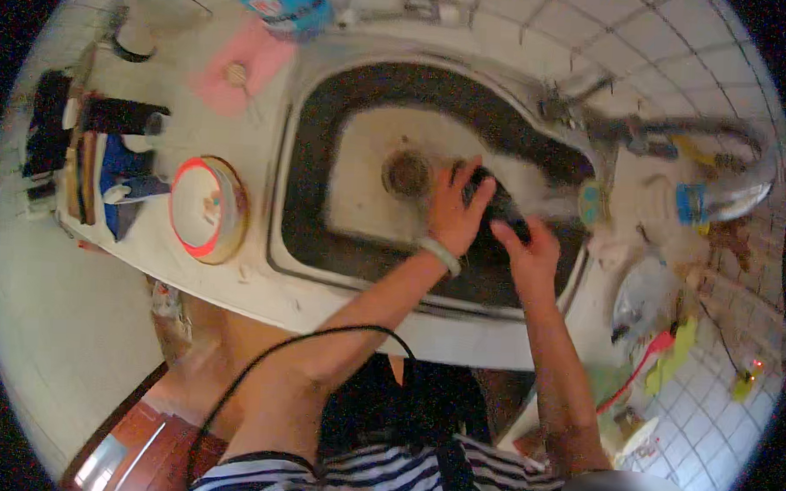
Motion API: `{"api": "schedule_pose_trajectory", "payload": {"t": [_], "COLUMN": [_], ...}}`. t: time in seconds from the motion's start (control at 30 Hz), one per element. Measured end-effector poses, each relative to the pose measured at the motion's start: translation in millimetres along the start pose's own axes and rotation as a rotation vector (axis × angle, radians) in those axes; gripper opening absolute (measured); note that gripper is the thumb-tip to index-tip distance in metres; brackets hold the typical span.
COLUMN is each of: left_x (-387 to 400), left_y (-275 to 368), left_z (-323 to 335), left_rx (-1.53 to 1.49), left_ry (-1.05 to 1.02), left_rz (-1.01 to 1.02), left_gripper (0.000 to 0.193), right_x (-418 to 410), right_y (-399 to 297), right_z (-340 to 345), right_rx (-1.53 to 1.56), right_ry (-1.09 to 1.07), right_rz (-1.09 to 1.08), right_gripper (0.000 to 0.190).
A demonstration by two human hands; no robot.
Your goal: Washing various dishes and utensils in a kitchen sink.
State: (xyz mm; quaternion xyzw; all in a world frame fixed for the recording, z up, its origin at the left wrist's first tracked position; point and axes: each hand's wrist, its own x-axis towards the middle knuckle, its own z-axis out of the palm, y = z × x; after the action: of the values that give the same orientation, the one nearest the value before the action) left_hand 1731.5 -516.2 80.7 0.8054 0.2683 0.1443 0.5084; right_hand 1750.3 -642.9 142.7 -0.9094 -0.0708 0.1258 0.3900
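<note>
Over the kitchen sink (pixel 278 194), both of my hands are on a long dark object (pixel 505 204), too blurred to name. My left hand (pixel 455 212), with a pale band (pixel 440 255) at its wrist, has its fingers spread across the far end. At the near end, my right hand (pixel 534 252) grips it with the thumb on top. To the left of my left hand, a round drain (pixel 406 174) shows in the pale sink floor (pixel 364 145). My fingers cover part of the dark object.
A red-rimmed bowl (pixel 183 236) with small scraps inside stands left of the sink. Behind it lie a flat pink item (pixel 219 86) and a blue container (pixel 295 7). A sponge-like block (pixel 590 203) and a clear plastic bag (pixel 644 289) are at the right. A black cable (pixel 283 346) crosses my left arm.
</note>
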Motion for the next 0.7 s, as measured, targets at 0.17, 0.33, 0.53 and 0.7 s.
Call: {"api": "schedule_pose_trajectory", "payload": {"t": [0.17, 0.33, 0.53, 0.7], "left_x": [9, -26, -13, -11], "left_y": [-31, -7, 1, -39], "left_z": [-39, -36, -20, -28], "left_rx": [-0.942, -1.620, -1.254, -0.756], "left_ry": [-0.417, -0.180, -0.184, -0.047], "left_rz": [-0.885, -1.053, -1.122, -0.813], "left_gripper": [0.069, 0.078, 0.070, 0.077], "right_x": [-9, -7, -12, -23], "right_y": [-6, -17, -4, -7], "right_z": [15, 42, 82, 67], "right_rx": [0.619, 1.011, 0.494, -0.044], "right_ry": [-0.047, 0.230, 0.142, 0.041], "right_rz": [0.261, 0.411, 0.085, -0.336], "right_gripper": [0.032, 0.032, 0.016, 0.015]}}
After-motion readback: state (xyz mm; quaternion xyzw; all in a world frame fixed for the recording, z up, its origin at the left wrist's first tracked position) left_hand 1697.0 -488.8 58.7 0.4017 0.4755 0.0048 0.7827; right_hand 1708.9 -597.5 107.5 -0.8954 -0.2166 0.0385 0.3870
